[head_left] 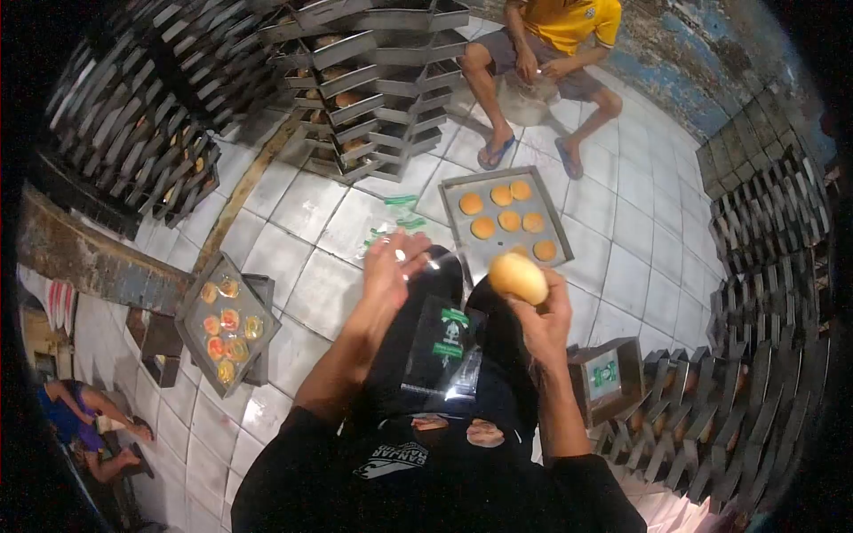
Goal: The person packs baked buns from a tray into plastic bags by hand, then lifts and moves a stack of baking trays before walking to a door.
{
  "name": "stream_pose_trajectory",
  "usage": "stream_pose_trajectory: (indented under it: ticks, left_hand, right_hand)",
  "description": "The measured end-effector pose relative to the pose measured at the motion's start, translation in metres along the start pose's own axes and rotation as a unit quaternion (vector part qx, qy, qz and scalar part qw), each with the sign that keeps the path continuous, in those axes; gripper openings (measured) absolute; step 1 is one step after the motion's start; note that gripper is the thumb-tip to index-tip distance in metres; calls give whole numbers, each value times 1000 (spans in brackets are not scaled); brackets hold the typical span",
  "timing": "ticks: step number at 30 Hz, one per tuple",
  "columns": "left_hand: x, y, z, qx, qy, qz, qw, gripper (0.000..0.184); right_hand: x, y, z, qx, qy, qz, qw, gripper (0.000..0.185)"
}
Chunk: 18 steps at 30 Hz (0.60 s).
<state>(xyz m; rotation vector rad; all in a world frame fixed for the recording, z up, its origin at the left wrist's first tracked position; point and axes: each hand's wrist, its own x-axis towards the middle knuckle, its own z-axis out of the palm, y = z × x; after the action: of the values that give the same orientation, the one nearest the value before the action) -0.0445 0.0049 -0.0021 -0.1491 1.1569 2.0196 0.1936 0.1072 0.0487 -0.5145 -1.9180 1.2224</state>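
Hands (391, 271) and right-held bun (519, 277) blurry

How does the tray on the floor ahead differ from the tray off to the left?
The tray ahead holds plain golden buns that look unwrapped; the left tray holds pieces that appear wrapped, with red and yellow showing. The tray ahead lies on the tiles, while the left tray sits atop another dark metal piece. Both are grey, rimmed, and partly filled with small round items.
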Motion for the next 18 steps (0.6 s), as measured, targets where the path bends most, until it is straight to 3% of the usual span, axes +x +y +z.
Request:
stream_pose_trajectory:
  ticks: [1, 2, 5, 8, 10, 12, 13, 14, 15, 16, 17, 18]
  left_hand:
    - [-4, 6, -11, 2, 6, 6, 1000, 21]
    - [-12, 14, -18, 19, -1, 26, 999, 21]
    - [-29, 31, -41, 56, 12, 75, 996, 21]
    - [-24, 46, -98, 40, 25, 162, 986, 20]
    - [-28, 58, -117, 38, 64, 169, 983, 18]
    - [-29, 66, -124, 30, 115, 179, 977, 13]
    - [-29, 69, -126, 32, 121, 184, 975, 13]
    - [-28, 70, -120, 35, 105, 178, 978, 12]
    - [-28, 69, -115, 36, 91, 173, 980, 12]
    - [-22, 58, -114, 88, 35, 234, 967, 13]
    - [-21, 53, -104, 87, 25, 224, 970, 15]
    - [-20, 49, -92, 85, 14, 213, 973, 17]
  right_hand:
    - [-4, -6, -3, 62, 76, 89, 991, 40]
    - [-9, -11, -12, 4, 44, 12, 999, 38]
    - [-12, -53, -11, 108, -40, -116, 987, 47]
    - [-12, -69, -2, 176, -38, -133, 975, 46]
    - [-14, -69, 2, 198, -39, -128, 971, 45]
    - [-14, -57, 7, 207, -84, -85, 971, 45]
    - [-11, -50, 10, 136, -109, -30, 984, 43]
    - [-10, -33, 19, 241, -97, 132, 957, 43]
    - [-7, -22, 29, 334, -87, 291, 892, 43]
    - [-7, -18, 41, 342, -30, 359, 868, 43]
    - [-9, -23, 52, 347, -48, 360, 865, 43]
    - [-14, -29, 60, 310, -65, 295, 902, 43]
